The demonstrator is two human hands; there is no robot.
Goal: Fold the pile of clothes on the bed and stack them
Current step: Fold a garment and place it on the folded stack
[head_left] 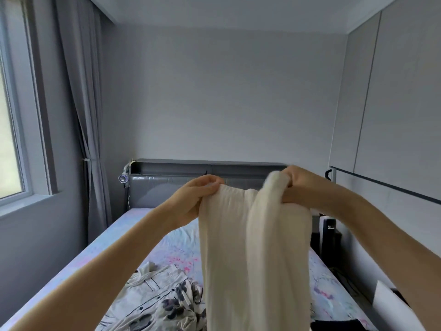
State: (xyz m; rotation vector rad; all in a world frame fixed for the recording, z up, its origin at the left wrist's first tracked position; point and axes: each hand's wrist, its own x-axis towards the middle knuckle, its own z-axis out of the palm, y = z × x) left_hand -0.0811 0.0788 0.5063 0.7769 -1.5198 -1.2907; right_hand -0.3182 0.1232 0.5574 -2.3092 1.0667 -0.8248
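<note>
Both hands held up a cream garment (pixel 253 247): left hand (pixel 198 194) and right hand (pixel 303 187) each pinched its top edge. It hung below the fingers, over the bed (pixel 148 237). Folding looked just begun; next, probably lay it flat.

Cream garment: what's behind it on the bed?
The left hand and right hand hold the cream garment up. A floral-print pile runs behind its left edge; dark cloth shows at lower right. The bed middle is covered, so anything there is unseen.
</note>
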